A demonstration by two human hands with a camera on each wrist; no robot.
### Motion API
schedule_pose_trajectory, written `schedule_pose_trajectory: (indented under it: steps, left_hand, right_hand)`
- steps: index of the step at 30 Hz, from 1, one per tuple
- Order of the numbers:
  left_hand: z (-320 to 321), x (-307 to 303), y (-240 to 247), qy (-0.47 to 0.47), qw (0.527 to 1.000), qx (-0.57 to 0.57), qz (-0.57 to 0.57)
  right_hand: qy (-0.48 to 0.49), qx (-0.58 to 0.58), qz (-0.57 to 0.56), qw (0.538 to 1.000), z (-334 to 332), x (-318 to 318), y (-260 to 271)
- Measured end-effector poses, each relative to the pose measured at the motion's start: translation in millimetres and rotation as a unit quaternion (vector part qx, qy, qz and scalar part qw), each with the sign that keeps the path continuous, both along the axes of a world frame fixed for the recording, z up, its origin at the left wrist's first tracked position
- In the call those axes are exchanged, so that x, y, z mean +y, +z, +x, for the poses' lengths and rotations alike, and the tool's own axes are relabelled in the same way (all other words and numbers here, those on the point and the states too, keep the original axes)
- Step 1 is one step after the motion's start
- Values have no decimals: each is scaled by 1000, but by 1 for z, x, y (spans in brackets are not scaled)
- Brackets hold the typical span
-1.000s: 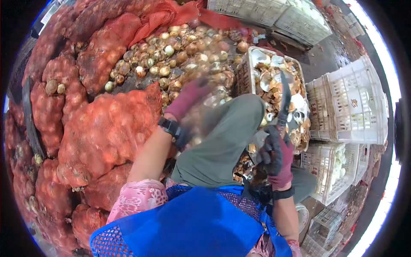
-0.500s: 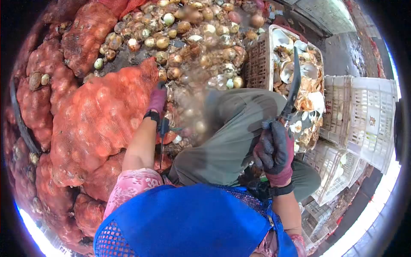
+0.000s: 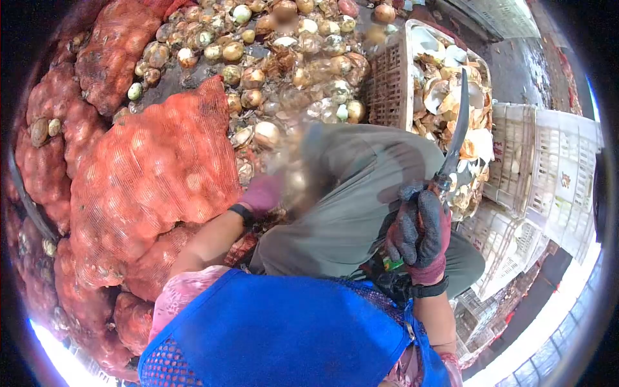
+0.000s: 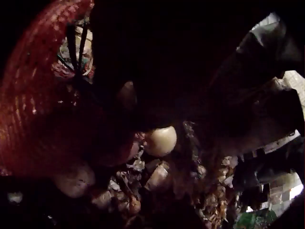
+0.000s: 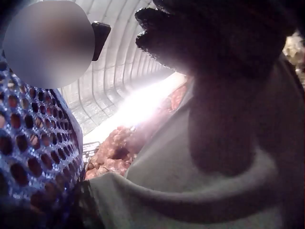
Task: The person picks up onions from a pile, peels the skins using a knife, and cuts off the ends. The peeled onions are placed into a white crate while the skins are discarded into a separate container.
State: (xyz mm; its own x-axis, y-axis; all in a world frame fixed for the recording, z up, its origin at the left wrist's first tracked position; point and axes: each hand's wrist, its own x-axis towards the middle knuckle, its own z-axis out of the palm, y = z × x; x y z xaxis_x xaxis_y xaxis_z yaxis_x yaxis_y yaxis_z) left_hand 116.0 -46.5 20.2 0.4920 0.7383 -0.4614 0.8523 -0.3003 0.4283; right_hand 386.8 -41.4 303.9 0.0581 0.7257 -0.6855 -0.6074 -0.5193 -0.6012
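Observation:
My right hand, in a maroon glove with dark grey fingers, grips a knife by its handle. The long curved blade points up, away from my body, overlapping a crate of onion skins in the head view. In the right wrist view the same gloved hand is a dark shape above my trouser leg. My left hand reaches low between a red mesh onion sack and my thigh; a blurred patch hides its fingers. A pale onion shows close by in the dark left wrist view.
Loose onions and papery skins cover the ground ahead. More filled mesh sacks pile up on the left. White plastic crates stand stacked at the right. My bent knee lies between the hands and the skin crate.
My left hand has swept back from the loose onions, past the sack's edge, down beside my thigh. My right hand keeps its hold on the knife, now turned more knuckles-up. The head view has tilted down.

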Motion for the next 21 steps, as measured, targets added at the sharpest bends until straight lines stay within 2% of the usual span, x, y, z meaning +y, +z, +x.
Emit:
schedule_pose_trajectory:
  steps: [1, 2, 3, 4, 5, 6, 7, 8, 9, 10, 11, 12, 13, 14, 16, 18, 19, 20, 21]
  left_hand:
    - [-3, 7, 20, -22, 996, -36, -76]
    - [-4, 12, 33, -44, 985, -72, -153]
    - [-12, 23, 24, -100, 937, -287, -170]
    - [-19, 33, 17, -68, 952, -181, -237]
    - [-22, 52, 31, -35, 951, -71, -298]
    - [-23, 71, 48, 4, 992, 47, -113]
    - [-24, 89, 61, 43, 983, 161, 76]
    - [-24, 113, 65, 156, 965, 127, 166]
    - [-26, 137, 61, 266, 926, 91, 254]
    - [-26, 152, 51, 265, 926, 89, 253]
    - [-27, 161, 35, 274, 948, 65, 145]
    - [-29, 164, 17, 281, 958, 42, 36]
    - [-34, 159, -20, 153, 983, 96, -13]
    - [-17, 152, -21, 196, 969, 100, -109]
    - [-1, 127, -69, 295, 938, 79, -161]
    - [26, 118, -12, 501, 847, 50, -173]
    - [24, 106, -43, 574, 810, -55, -109]
    - [5, 99, -140, 530, 845, -23, -70]
    - [-16, 96, -156, 453, 884, -63, -92]
  right_hand:
    - [-59, 8, -60, 996, -1, 1, 1]
    - [-63, 5, -61, 996, 5, -3, -3]
    - [7, 73, 4, 997, 15, -8, -10]
    - [79, 140, 70, 985, 20, -10, -15]
    - [78, 140, 70, 985, 21, -10, -15]
    - [70, 156, 60, 983, 21, -11, -16]
    - [62, 173, 48, 982, 22, -12, -15]
    - [62, 171, 47, 982, 22, -11, -15]
    - [12, 179, 3, 984, 20, -10, -14]
    - [-39, 186, -41, 981, 17, -9, -13]
    - [-41, 185, -43, 981, 12, -7, -8]
    - [-6, 131, -5, 991, 5, -2, -2]
    - [28, 77, 38, 996, -1, 3, 2]
    - [24, 72, 44, 996, -2, 6, 3]
    - [29, 68, 45, 996, -2, 5, 5]
    - [5, 64, 34, 997, -2, 8, 4]
    - [50, 55, 56, 996, 0, 12, 5]
    - [94, 47, 76, 992, 1, 12, 7]
    - [27, 94, 27, 995, -1, 9, 8]
